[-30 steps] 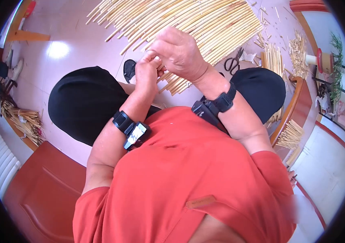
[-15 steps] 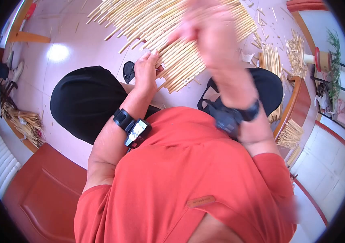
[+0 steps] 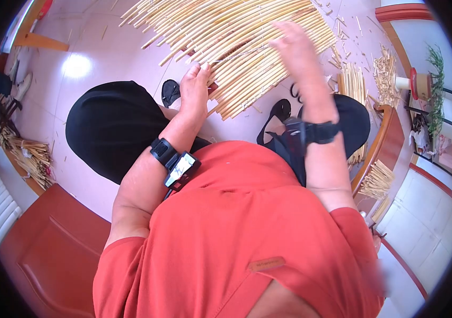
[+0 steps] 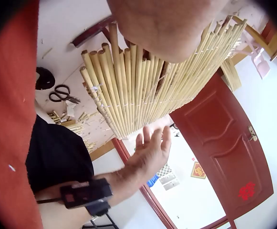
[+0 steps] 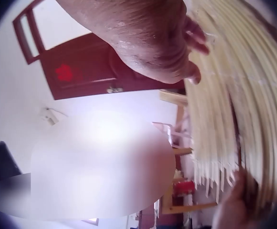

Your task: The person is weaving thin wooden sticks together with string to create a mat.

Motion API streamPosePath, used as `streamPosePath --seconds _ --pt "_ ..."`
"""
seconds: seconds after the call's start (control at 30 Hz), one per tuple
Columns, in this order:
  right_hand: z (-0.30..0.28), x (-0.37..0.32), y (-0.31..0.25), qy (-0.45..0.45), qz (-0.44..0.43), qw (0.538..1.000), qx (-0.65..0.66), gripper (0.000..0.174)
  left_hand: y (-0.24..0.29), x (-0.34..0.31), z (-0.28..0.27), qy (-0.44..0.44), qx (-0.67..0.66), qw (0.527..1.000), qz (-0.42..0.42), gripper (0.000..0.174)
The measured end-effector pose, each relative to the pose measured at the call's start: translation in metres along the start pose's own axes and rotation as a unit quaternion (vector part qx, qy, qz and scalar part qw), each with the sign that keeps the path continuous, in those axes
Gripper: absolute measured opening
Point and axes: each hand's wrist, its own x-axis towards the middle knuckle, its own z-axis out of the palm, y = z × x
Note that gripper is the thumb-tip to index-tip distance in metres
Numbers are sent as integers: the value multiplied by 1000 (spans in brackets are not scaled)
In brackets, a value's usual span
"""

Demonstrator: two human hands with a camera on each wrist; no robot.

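A mat of pale stalks [image 3: 236,40] tied with thin string spreads ahead of the knees. My left hand [image 3: 195,93] pinches its near left edge, thumb on top, the fingertips partly hidden. That grip also shows low in the right wrist view, where the left hand [image 5: 231,205] is beside a darker stalk [image 5: 235,124]. Over the mat's right part hangs my right hand [image 3: 297,53], its fingers loosely spread and holding nothing. From the left wrist view, the right hand [image 4: 150,155] is by the mat's far edge, and stalks [image 4: 143,81] fan out beneath the left hand [image 4: 160,28].
Black-handled scissors [image 4: 62,94] lie on the floor near the right knee, among cut scraps. Bundles of stalks [image 3: 352,85] stand at the right, with a spool [image 3: 419,85] behind. Another bundle [image 3: 30,159] lies at the left, near a red-brown bench [image 3: 51,244].
My right hand has left its place beside the left one and moved right over the mat, its fingers uncurled. The left hand stays at the mat's edge.
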Motion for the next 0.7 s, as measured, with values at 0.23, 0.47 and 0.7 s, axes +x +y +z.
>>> streamPosePath --seconds 0.23,0.47,0.7 --pt "42 -23 -89 -79 14 993 85 22 8 -3 2 -3 32 999 -40 18" --pt "37 -14 -95 -196 60 975 90 11 5 3 -1 -17 56 998 -19 20" --pt "37 -10 -86 -319 122 905 252 20 6 2 -1 -37 96 995 1 20"
